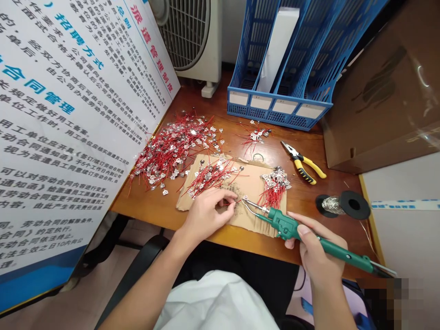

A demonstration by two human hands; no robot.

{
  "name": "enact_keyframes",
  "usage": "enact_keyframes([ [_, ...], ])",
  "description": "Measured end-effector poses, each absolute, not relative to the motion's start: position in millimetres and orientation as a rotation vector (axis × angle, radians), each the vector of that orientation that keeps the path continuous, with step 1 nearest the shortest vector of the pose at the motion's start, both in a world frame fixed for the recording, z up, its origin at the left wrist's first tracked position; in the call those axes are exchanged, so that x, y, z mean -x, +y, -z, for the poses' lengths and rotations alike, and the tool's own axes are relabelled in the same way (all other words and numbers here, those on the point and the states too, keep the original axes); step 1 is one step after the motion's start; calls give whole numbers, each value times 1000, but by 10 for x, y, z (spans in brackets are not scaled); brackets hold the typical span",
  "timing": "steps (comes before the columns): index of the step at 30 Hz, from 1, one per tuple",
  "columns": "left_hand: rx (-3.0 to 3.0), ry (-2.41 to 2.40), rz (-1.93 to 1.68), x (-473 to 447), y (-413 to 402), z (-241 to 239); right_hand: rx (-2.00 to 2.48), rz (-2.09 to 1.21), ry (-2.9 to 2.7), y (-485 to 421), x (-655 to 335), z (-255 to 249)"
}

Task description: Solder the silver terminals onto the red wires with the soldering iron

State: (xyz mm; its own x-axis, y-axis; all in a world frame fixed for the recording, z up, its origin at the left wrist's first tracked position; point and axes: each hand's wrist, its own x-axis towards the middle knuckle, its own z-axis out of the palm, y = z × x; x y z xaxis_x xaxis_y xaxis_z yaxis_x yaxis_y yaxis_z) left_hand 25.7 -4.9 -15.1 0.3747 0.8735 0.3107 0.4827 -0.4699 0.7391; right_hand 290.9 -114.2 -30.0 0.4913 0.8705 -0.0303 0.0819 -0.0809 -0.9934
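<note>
Left edge: printed signboard leans along the tabletop and walls off that side. Big heap of red leads with metal tabs sits at 10 o'clock from the left hand, off the mat; it looks like bulk stock parked within reach. Cardboard sheet lies at the front edge under the work. The dark speckled patch near its middle suggests it takes the heat and splatter instead of the wood (my read, not certain). Second heap sits on the cardboard at 12 o'clock from the left hand. That hand is palm down, fingertips pinched together on one red lead, apparently pressing it flat so it can't slide. Soldering iron comes in from 4 o'clock, its tip touching or just beside the lead's end; can't tell which. Right hand is closed round the green handle pen-style, index finger laid along the top, probably for fine tip control. Tight bundle lies at 12 o'clock from the iron's tip, apart from the other heaps. Small scatter lies farther back, also at 12. Yellow-handled pliers are at 1 o'clock. Solder spool is at 2 o'clock, near the right hand. At the back stand a blue file rack and, far right, a brown carton.
</note>
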Motion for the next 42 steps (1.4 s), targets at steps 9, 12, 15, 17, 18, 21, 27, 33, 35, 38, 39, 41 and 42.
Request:
enact_keyframes([
  [9, -2098, 1166, -948, -256, -50, 132, 1509, -883, -807, -1111, -2903, 246],
  [12, -2094, 1170, -959, -254, -49, 139, 1485, -898, -816, -1082, -2935, 271],
  [15, -2091, 1168, -956, -252, -49, 147, 1487, -903, -812, -1060, -2962, 297],
  [17, -2095, 1164, -952, -251, -49, 151, 1490, -907, -811, -1055, -2973, 306],
  [18, -2096, 1161, -954, -252, -48, 153, 1488, -909, -815, -1055, -2977, 309],
  [21, -2095, 1158, -954, -253, -48, 159, 1476, -915, -833, -1058, -2987, 316],
  [27, -2091, 1174, -942, -251, -47, 160, 1454, -921, -833, -1050, -2997, 317],
  [33, -2088, 1167, -948, -247, -48, 157, 1438, -908, -831, -1048, -2991, 307],
  [35, -2090, 1172, -943, -248, -49, 158, 1452, -902, -830, -1056, -2991, 306],
  [38, -2092, 1177, -934, -249, -52, 159, 1479, -897, -826, -1067, -2988, 307],
  [39, -2091, 1178, -934, -249, -53, 160, 1487, -890, -825, -1068, -2985, 308],
  [41, -2091, 1175, -941, -249, -54, 160, 1501, -868, -822, -1068, -2977, 313],
  [42, -2091, 1174, -944, -248, -53, 160, 1507, -861, -820, -1067, -2973, 315],
])
